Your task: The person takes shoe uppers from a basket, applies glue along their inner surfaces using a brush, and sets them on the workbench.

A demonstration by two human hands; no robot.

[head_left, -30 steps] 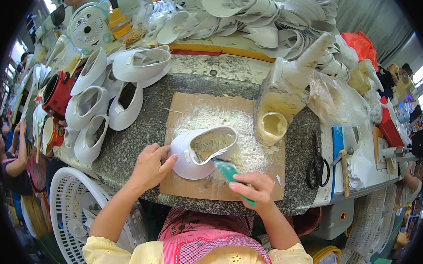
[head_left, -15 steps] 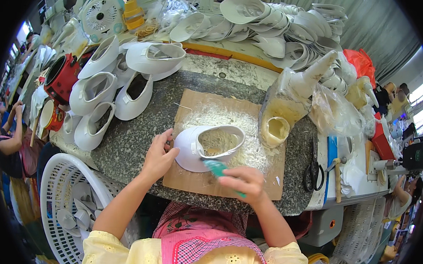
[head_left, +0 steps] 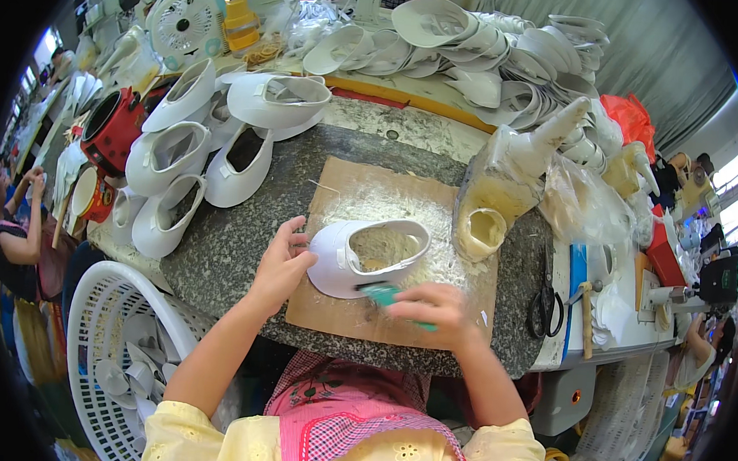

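A white visor-shaped piece [head_left: 328, 260] with an oval opening lies on a brown cardboard sheet [head_left: 324, 315] smeared with a whitish crust. At its left end is my left hand [head_left: 280, 264], fingers stretched and apart, the thumb by the piece's edge. My right hand [head_left: 435, 312], somewhat blurred, is closed round the handle of a green brush [head_left: 381, 294]. The brush's dark head meets the front edge of the white piece, low and right of its middle. Beyond the sheet's right part stands a crusted, yellowish-white container [head_left: 503, 183] with a round opening low in front.
Similar white pieces [head_left: 168, 157] stand at the left of the stone slab [head_left: 219, 261], and more lie heaped [head_left: 476, 46] at the back. Black scissors [head_left: 545, 308] and a wooden-handled hammer [head_left: 587, 322] lie to the right. A white basket [head_left: 84, 333] of pieces stands lower left.
The brush and my right hand have shifted slightly right along the front edge of the white piece. My left hand stays at its left end. The whole view has moved a little.
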